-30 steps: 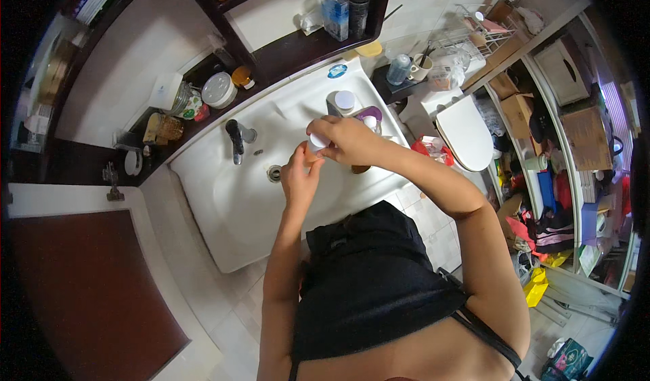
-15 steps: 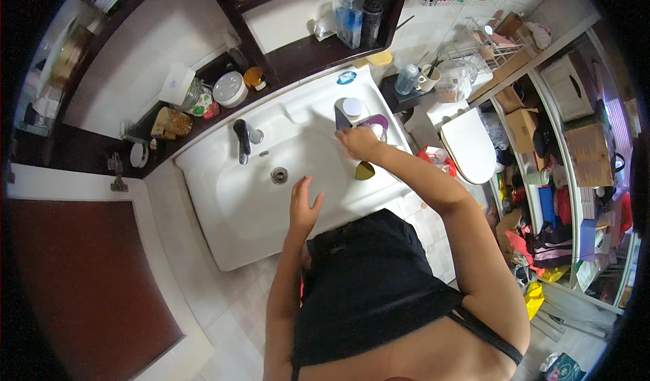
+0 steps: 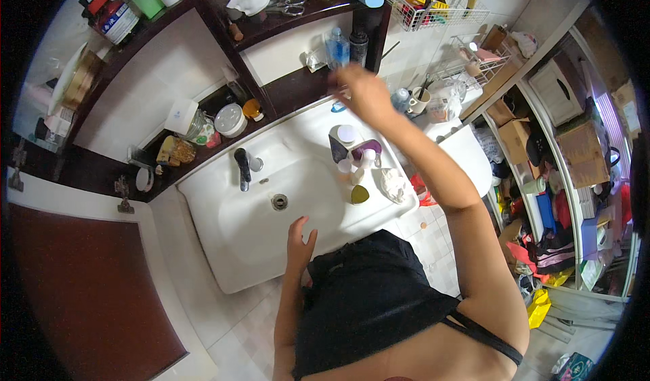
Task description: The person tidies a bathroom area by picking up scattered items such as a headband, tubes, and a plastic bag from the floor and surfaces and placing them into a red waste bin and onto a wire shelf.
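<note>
My right hand [image 3: 369,96] is raised over the back right corner of the white washbasin [image 3: 237,252], before the lower shelf. Its fingers are smeared by motion, so whether they hold anything is unclear. Nearest to it on that shelf stand a clear blue bottle [image 3: 337,49] and a dark bottle [image 3: 358,48]. My left hand [image 3: 300,245] hangs above the basin's front edge, fingers apart and holding nothing. On the right ledge sit a white round-lidded jar [image 3: 346,134], a dark grey wedge-shaped thing [image 3: 337,150], a purple item [image 3: 367,151], an olive rounded piece [image 3: 359,194] and crumpled white tissue [image 3: 392,185].
A black-handled tap [image 3: 242,167] rises at the basin's back. Jars, among them a white tub [image 3: 231,121], line the dark shelf [image 3: 284,96]. Scissors [image 3: 288,6] lie higher up. The toilet [image 3: 467,164] and crowded storage racks [image 3: 575,178] are at the right.
My right hand has left the grey wedge on the ledge and moved up and away toward the shelf. My left hand stays nearly in place. The view has tilted to show more upper shelves.
</note>
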`<state>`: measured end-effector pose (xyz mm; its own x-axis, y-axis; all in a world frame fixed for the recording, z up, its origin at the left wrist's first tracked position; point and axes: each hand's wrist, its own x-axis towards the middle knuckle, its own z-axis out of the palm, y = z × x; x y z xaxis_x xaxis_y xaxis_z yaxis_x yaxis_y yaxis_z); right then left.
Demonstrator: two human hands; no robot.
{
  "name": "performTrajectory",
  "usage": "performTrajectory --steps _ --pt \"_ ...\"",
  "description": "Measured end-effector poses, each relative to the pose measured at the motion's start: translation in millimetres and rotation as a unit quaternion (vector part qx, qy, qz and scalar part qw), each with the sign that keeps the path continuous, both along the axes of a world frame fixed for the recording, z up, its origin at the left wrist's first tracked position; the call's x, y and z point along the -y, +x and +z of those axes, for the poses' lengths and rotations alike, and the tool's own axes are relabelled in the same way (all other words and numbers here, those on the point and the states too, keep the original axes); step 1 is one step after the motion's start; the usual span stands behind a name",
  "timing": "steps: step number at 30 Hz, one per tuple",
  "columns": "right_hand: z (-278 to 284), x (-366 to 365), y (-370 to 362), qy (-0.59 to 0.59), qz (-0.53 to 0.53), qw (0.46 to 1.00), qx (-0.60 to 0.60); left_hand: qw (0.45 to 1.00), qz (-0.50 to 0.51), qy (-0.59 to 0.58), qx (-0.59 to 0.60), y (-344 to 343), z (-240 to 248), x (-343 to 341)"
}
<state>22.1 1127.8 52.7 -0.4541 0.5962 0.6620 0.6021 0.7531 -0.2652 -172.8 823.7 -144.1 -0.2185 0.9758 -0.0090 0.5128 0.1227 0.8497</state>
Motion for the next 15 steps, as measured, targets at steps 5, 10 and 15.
performTrajectory --steps 5,10,15 --pt "46 -51 -18 0.024 -0.164 0.986 0.034 0.999 -0.009 0.005 0.030 9 16 -9" --pt "23 -69 -34 0.042 -0.216 0.968 0.119 1.000 -0.010 0.019 0.023 11 21 -7" --pt "38 -1 -33 0.059 -0.135 0.988 0.045 0.999 0.016 -0.010 0.051 4 48 -1"
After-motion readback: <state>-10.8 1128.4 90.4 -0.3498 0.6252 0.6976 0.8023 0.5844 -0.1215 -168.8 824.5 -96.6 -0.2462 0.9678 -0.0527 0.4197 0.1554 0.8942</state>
